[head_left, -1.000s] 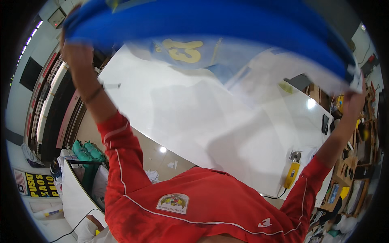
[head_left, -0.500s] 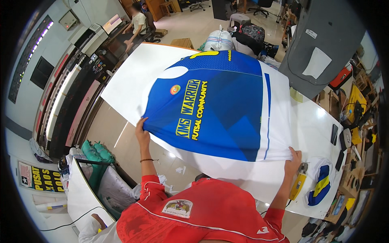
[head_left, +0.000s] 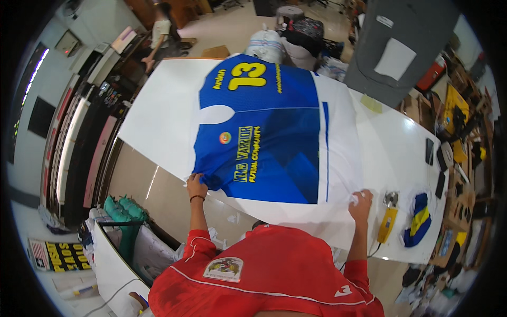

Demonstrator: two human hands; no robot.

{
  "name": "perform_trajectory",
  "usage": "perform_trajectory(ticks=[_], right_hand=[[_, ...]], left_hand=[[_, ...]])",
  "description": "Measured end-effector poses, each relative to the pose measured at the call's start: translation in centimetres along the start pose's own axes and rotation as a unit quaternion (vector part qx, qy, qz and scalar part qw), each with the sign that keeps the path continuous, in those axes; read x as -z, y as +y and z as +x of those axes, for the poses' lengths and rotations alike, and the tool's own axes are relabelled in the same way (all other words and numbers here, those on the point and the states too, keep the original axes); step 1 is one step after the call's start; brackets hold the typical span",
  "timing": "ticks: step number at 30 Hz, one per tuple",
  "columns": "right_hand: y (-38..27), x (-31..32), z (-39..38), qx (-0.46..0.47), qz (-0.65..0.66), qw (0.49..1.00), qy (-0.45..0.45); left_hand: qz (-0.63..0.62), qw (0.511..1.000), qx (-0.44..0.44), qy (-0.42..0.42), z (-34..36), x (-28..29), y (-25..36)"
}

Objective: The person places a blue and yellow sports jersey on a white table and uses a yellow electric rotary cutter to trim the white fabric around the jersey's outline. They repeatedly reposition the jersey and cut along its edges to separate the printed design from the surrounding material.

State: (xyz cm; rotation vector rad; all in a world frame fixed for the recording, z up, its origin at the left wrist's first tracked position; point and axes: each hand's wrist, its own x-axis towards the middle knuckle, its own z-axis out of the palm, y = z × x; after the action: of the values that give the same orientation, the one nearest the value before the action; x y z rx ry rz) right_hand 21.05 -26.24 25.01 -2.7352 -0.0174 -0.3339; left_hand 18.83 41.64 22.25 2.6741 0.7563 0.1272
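A sheet of blue printed jersey fabric (head_left: 285, 153) with yellow lettering and white margins spreads over the white table (head_left: 158, 100) in front of me. A pale neck-shaped area shows near its left side. My left hand (head_left: 197, 186) is closed on the near left corner, where the blue cloth bunches in dark folds. At the near right, my right hand (head_left: 360, 205) pinches the white margin of the same sheet. Right of that hand lies a yellow handheld electric cutter (head_left: 388, 224) with a round metal head; its cord runs off the near edge.
A folded blue, yellow and white cloth (head_left: 418, 224) and a dark phone-like slab (head_left: 429, 151) lie at the table's right. A grey cabinet (head_left: 406, 26) stands behind. Large printers (head_left: 79, 127) line the left, near a person (head_left: 161, 34). Stuffed sacks (head_left: 264, 47) sit beyond the table.
The fabric, stretched taut between both hands before, now lies flatter, with more of its far panel showing. Its left corner has gathered in my left hand. My right hand has shifted left.
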Motion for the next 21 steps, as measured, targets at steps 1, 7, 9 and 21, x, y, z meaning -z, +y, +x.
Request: perform_trajectory(ticks=[1, 7, 9, 21], right_hand=[[-0.5, 0.2, -0.2, 0.008, 0.024, 1.000, -0.005], [-1.1, -1.5, -1.2, -0.012, 0.037, 0.999, -0.033], [-0.5, -1.8, -1.7, -0.016, 0.022, 0.999, -0.031], [0.4, -0.5, 0.3, -0.022, -0.027, 0.998, -0.055]], left_hand=[[-0.007, 1.000, -0.015, 0.002, -0.4, -1.0, 0.5], [0.059, 0.995, -0.042, -0.070, -3.8, -2.6, 5.7], [0.086, 0.993, -0.052, -0.064, -4.2, -4.1, 4.9], [0.178, 0.968, -0.083, -0.156, -4.8, 0.1, 7.3]])
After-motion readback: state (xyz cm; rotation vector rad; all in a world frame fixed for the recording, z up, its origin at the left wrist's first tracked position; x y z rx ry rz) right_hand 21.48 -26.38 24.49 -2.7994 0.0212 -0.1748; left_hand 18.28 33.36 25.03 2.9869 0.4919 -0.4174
